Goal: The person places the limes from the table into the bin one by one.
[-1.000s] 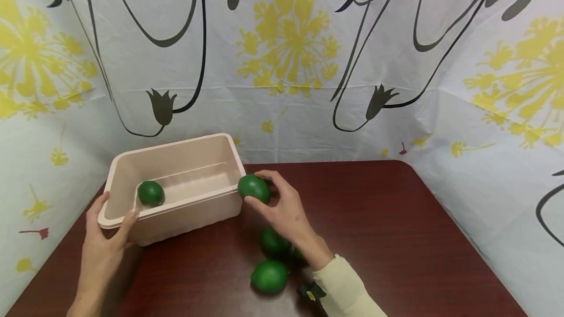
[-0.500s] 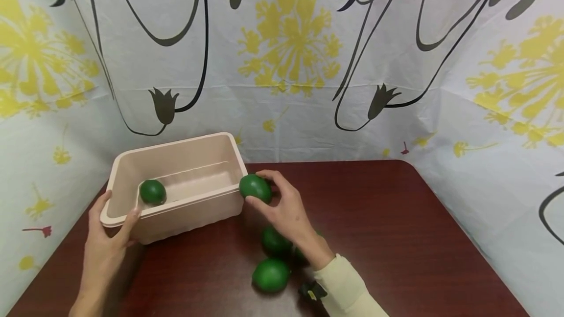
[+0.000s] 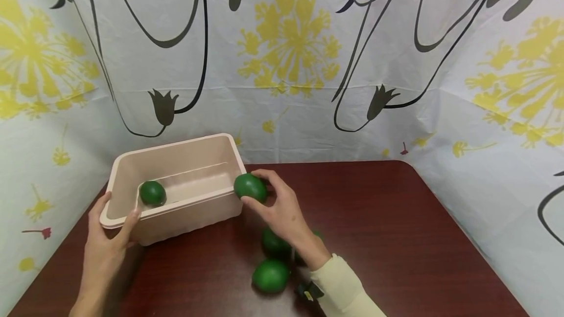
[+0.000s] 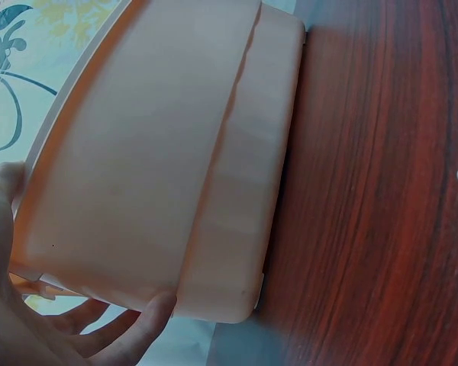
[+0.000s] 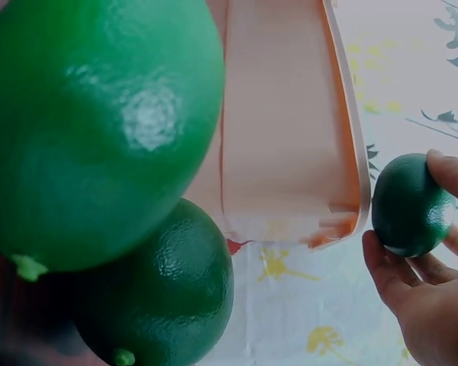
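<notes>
My left hand point(image 3: 105, 241) grips the near left corner of a beige plastic bin point(image 3: 189, 216), thumb at the front rim and fingers round the side. In the left wrist view its fingertips press against the bin wall point(image 4: 130, 152). One green lime point(image 3: 152, 193) lies inside, at the left end. Between thumb and fingers, my right hand point(image 3: 284, 209) holds another lime point(image 3: 249, 187), which overlaps the bin's near right rim in the head view. The right wrist view shows this held lime point(image 5: 412, 204) beside the rim.
Below my right forearm, several more limes point(image 3: 270, 276) lie grouped on the dark red-brown table point(image 3: 374, 238); the forearm partly covers one. Two of them loom large in the right wrist view. Patterned cloth point(image 3: 291, 126) hangs behind and along both sides.
My right hand has shifted slightly left with the lime, farther over the bin's right rim. The left hand and the bin stay almost where they were.
</notes>
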`<act>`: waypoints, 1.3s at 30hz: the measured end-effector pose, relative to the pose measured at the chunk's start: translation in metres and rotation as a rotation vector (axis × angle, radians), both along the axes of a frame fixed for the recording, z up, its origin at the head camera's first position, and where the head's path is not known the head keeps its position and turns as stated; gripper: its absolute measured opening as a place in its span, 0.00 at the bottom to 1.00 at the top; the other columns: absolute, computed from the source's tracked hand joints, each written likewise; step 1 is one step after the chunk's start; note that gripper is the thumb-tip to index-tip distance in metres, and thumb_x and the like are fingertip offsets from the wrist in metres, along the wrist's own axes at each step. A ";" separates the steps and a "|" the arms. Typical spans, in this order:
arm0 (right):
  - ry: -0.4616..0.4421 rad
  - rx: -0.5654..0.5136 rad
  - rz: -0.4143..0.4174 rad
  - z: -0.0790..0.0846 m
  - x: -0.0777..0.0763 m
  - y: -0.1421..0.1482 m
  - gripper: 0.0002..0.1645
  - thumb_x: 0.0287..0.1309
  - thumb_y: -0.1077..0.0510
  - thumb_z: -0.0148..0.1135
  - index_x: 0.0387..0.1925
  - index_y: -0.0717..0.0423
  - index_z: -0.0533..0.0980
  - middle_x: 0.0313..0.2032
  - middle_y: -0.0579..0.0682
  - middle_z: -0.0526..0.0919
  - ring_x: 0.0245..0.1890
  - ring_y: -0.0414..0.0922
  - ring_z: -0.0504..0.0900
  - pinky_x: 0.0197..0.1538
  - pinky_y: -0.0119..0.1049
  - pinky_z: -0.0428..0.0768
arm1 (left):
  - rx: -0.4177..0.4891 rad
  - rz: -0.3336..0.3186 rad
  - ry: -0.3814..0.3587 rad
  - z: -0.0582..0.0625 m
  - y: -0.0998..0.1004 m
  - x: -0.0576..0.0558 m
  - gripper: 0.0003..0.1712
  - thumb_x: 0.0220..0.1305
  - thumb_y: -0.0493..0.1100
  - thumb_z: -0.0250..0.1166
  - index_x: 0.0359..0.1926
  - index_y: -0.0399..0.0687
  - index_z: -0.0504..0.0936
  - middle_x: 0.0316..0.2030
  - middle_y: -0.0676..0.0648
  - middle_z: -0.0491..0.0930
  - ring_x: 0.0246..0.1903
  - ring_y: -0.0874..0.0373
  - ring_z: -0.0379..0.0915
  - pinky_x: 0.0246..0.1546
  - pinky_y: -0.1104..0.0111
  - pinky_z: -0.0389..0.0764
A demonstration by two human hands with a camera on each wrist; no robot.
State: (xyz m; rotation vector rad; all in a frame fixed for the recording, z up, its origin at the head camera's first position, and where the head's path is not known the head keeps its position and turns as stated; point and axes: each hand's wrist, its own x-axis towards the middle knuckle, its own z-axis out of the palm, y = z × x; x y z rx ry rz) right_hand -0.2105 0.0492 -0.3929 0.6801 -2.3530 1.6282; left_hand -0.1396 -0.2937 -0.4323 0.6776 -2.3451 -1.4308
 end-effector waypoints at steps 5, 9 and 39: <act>0.008 0.003 0.007 0.000 -0.001 -0.002 0.33 0.60 0.51 0.77 0.65 0.40 0.75 0.58 0.44 0.82 0.50 0.42 0.84 0.50 0.37 0.87 | -0.011 0.004 -0.002 0.000 0.001 0.000 0.48 0.71 0.63 0.64 0.79 0.90 0.42 0.82 0.40 0.50 0.55 0.44 0.68 0.25 0.79 0.81; 0.009 0.002 0.013 -0.001 -0.001 -0.003 0.34 0.60 0.53 0.77 0.66 0.44 0.75 0.59 0.45 0.82 0.51 0.44 0.84 0.51 0.38 0.87 | -0.017 0.003 -0.001 -0.001 0.002 0.000 0.48 0.70 0.63 0.64 0.79 0.90 0.42 0.82 0.39 0.51 0.51 0.52 0.69 0.25 0.79 0.81; 0.038 -0.035 0.044 0.006 -0.002 -0.015 0.33 0.58 0.55 0.78 0.64 0.45 0.75 0.58 0.46 0.83 0.53 0.42 0.85 0.52 0.33 0.88 | -0.016 -0.006 0.013 0.000 -0.001 0.000 0.49 0.71 0.62 0.64 0.80 0.87 0.41 0.81 0.37 0.51 0.57 0.41 0.67 0.24 0.80 0.80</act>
